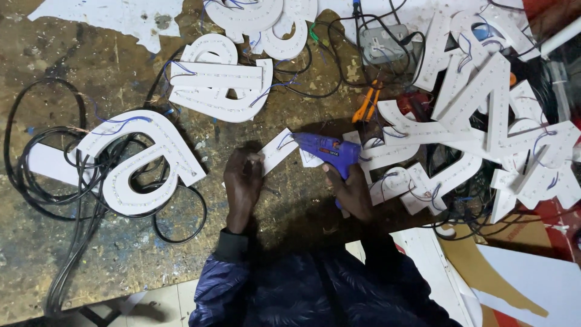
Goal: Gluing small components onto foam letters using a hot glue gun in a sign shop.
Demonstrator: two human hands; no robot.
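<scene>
Centrally, just below mid-frame: left hand (244, 181) pressed down w/ fingers together on small flat white plastic strip (277, 150), likely pinning it so it can't slide on rough worn brown workbench (48, 266). Right hand (353, 192) clamped round grip of blue hot-glue gun (327, 149), nozzle aimed left, tip just at strip's upper right end beside thin blue wire there. Held low & near-level, probably to keep nozzle close to strip surface.

Left of frame: big white round-shaped sign letter w/ LED dots (140, 163) lying face-up, black cable loops (36, 181) running around & under it. Upper centre-left: second white letter piece w/ blue wiring (219, 85), well apart from hands. Top centre: more white curved letters (266, 21) & grey square box (383, 43) w/ black leads. Orange-handled cutters (367, 104) just above gun, near but not touching.

Right side: dense heap of white angular letters w/ wires (484, 121), inner edge touching or nearly touching gun body; can't tell which. Little room rightward for right hand. Open bench mostly between two hands & below left hand, toward lower left; cable loop edge near left wrist. Bench front edge at bottom left, pale floor below. Dark blue patterned jacket sleeves (290, 297) fill bottom centre; white & tan sheet offcuts (526, 278) at lower right.
</scene>
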